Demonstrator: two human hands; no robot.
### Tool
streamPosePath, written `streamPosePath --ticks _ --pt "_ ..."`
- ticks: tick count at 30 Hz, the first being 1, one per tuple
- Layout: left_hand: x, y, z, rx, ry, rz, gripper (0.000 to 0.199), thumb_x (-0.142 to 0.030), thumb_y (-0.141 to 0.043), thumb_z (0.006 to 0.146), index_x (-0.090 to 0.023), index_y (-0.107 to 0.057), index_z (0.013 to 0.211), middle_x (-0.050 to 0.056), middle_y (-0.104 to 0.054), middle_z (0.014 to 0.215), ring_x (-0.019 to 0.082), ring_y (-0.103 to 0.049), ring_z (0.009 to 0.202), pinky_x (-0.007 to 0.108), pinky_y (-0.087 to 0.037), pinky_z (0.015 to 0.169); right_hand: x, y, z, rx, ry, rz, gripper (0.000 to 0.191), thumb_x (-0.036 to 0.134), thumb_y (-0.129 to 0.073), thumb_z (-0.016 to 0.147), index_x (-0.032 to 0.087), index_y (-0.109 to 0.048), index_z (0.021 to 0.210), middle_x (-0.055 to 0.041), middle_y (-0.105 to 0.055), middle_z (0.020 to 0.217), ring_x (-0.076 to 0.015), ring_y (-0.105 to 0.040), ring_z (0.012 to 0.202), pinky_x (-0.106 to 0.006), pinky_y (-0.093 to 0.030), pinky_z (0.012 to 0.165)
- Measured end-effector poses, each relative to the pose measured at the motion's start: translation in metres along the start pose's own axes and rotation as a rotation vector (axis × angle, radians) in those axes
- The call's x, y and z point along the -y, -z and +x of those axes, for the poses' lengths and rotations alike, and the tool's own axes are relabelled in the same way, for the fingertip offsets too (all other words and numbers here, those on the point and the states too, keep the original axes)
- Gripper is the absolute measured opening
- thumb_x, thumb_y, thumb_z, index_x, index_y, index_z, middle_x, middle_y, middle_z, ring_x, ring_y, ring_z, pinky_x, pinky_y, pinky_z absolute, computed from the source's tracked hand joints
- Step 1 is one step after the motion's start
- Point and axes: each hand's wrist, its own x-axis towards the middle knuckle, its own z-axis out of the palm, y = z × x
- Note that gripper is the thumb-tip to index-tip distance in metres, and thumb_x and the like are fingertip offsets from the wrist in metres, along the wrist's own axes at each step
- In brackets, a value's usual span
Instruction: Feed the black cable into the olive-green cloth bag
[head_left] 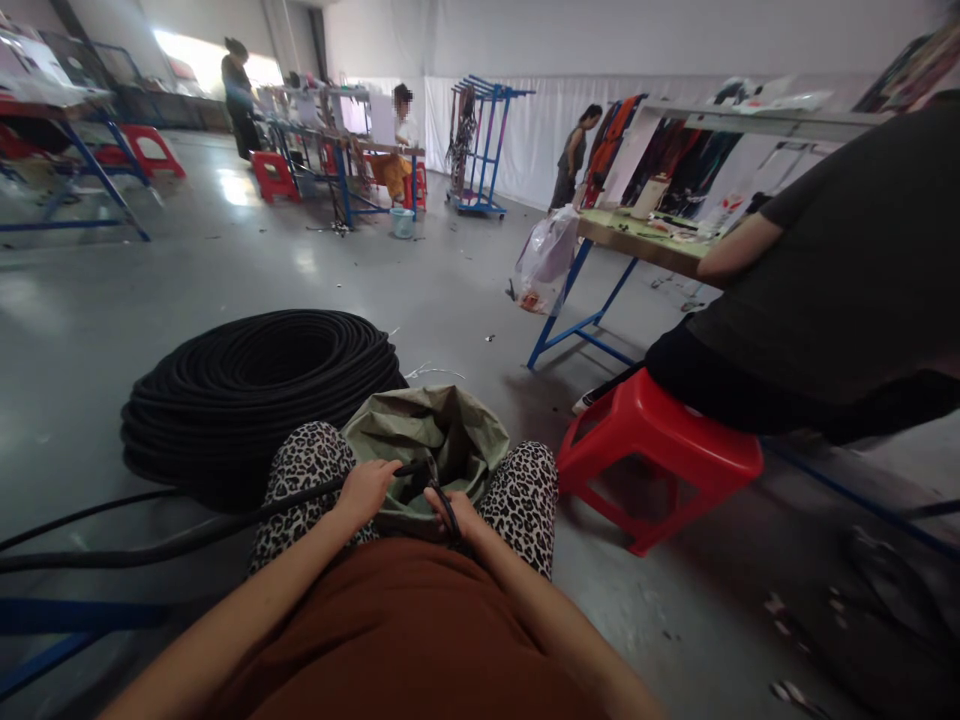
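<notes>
Between my knees stands an open green fabric sack point(480, 420), with dark pieces in its shaded inside. My left hand point(367, 493) is closed around a black cord point(300, 497) close to its end, which sticks out over the sack. The cord runs back to the left across my thigh. In my right hand point(457, 512) is a pair of scissors point(448, 508) with dark handles, its blades up at the cord's end. Whether the blades touch the cord I cannot tell. A large coil of black cord point(337, 360) lies on the floor, ahead and to the left.
A red plastic stool point(660, 440) with a seated person point(847, 270) is close on my right. Beyond it stands a worktable point(645, 240) with a plastic bag point(546, 255) hanging from its corner. A blue rack point(484, 140) and several people are farther back.
</notes>
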Motion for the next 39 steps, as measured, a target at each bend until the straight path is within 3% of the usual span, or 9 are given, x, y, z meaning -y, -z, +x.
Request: streamPosePath --ticks 3,11,21,35,39 --pt "0.0003 -0.0011 0.0004 0.003 0.011 -0.007 0.037 -0.015 -0.044 0.092 -0.019 -0.062 0.125 0.01 -0.072 0.112 0.02 -0.065 0.103 0.032 -0.045 0.09 -0.002 -0.0005 0.0016 -0.013 -0.013 -0.044 0.046 0.051 -0.06 0.089 0.015 -0.052 0.062 0.0041 -0.044 0.048 -0.008 -0.041 0.04 -0.02 -0.036 0.042" --pt "-0.0058 0.0021 -0.0013 0.021 0.052 -0.016 0.036 -0.017 -0.043 0.094 -0.019 -0.062 0.124 0.012 -0.071 0.113 0.021 -0.065 0.105 0.033 -0.044 0.091 -0.0001 0.0025 0.0017 -0.095 0.123 -0.3 0.05 0.045 -0.061 0.088 0.015 -0.051 0.049 0.0018 -0.042 0.046 -0.0095 -0.043 0.048 -0.021 -0.031 0.046" --pt "-0.0063 0.0023 -0.0008 0.017 0.058 0.014 0.035 -0.017 -0.044 0.093 -0.018 -0.062 0.123 0.011 -0.071 0.112 0.021 -0.064 0.105 0.032 -0.044 0.091 0.0055 0.0035 -0.0048 -0.07 0.101 -0.337 0.051 0.041 -0.062 0.087 0.017 -0.045 0.045 0.0029 -0.035 0.046 -0.0103 -0.039 0.05 -0.022 -0.03 0.05" --pt "-0.0041 0.0004 0.0004 -0.024 0.037 0.019 0.035 -0.013 -0.045 0.09 -0.021 -0.067 0.116 0.011 -0.071 0.106 0.022 -0.064 0.1 0.035 -0.045 0.087 0.0076 0.0043 -0.0053 -0.067 0.147 -0.331 0.047 0.039 -0.07 0.079 0.017 -0.046 0.045 0.0019 -0.036 0.045 -0.0108 -0.041 0.052 -0.021 -0.028 0.047" --pt "-0.0021 0.0013 0.0016 -0.045 0.031 0.039 0.036 -0.011 -0.046 0.089 -0.022 -0.067 0.117 0.01 -0.07 0.105 0.023 -0.063 0.102 0.035 -0.043 0.087 0.0059 0.0031 -0.0053 -0.037 0.089 -0.298 0.048 0.041 -0.069 0.082 0.018 -0.047 0.046 0.0011 -0.04 0.043 -0.0115 -0.045 0.048 -0.021 -0.03 0.044"
